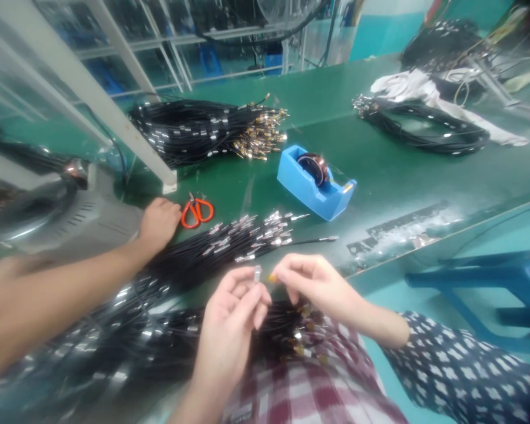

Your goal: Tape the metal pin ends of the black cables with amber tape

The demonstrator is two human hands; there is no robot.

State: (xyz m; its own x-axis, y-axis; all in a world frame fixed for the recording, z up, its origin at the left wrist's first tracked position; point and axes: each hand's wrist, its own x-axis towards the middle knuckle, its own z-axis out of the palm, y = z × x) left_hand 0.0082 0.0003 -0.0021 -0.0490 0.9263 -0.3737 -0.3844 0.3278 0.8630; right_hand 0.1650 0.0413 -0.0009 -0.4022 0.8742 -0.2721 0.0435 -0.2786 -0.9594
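My left hand point(229, 315) is closed, thumb against fingers, on a cable end whose small silvery connector point(257, 273) sticks up from the fingertips. My right hand point(320, 285) pinches a small piece of amber tape point(272, 278) just to the right of that connector; the two are slightly apart. Under and between my hands lies a bundle of black cables point(282, 318), some of its ends wrapped in amber. Just beyond, another bundle of black cables point(189, 253) has bare silvery connectors. The blue tape dispenser point(311, 191) holds a roll of amber tape point(313, 168).
Another person's hand point(161, 221) rests at the left beside orange-handled scissors point(196, 211) and a grey machine point(92, 218). A coiled cable bundle point(189, 126) lies at the back, another coil point(424, 126) with white cloth point(406, 85) at right. A blue stool point(503, 282) stands beside the table.
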